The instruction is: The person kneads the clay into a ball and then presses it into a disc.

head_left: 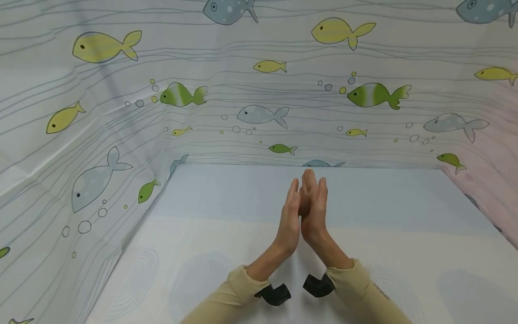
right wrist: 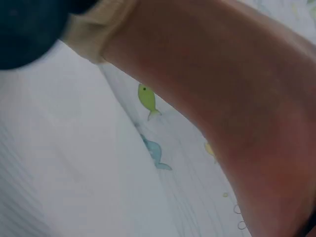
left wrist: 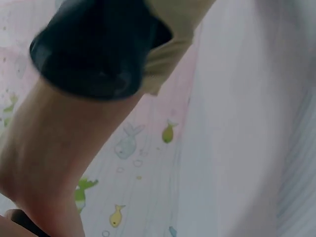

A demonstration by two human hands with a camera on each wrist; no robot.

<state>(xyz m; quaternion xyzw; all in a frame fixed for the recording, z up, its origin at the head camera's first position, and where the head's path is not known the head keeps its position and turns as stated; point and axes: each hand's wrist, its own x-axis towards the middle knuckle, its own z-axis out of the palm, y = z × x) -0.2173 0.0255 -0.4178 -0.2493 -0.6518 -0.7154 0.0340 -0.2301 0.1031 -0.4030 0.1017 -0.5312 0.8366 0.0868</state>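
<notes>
Both straight-fingered at lower centre, left hand (head_left: 289, 220) and right hand (head_left: 314, 213) seem to touch; keep them evenly aligned.

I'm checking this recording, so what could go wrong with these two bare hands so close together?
The curved black left-wrist piece might knock the matching right-wrist piece if they draw nearer; the gap looks small. The bare left hand and right hand may be poorly recorded close-up: a bare forearm crowds each wrist view.

Beige sleeves (head_left: 224, 299) (head_left: 362, 288) end behind the bare hands (head_left: 289, 220) (head_left: 315, 216); curved black fittings (head_left: 277, 294) (head_left: 319, 286) sit at the cuffs (head_left: 252, 282) (head_left: 344, 272); the right sleeve bears dark marking (head_left: 381, 291).
</notes>
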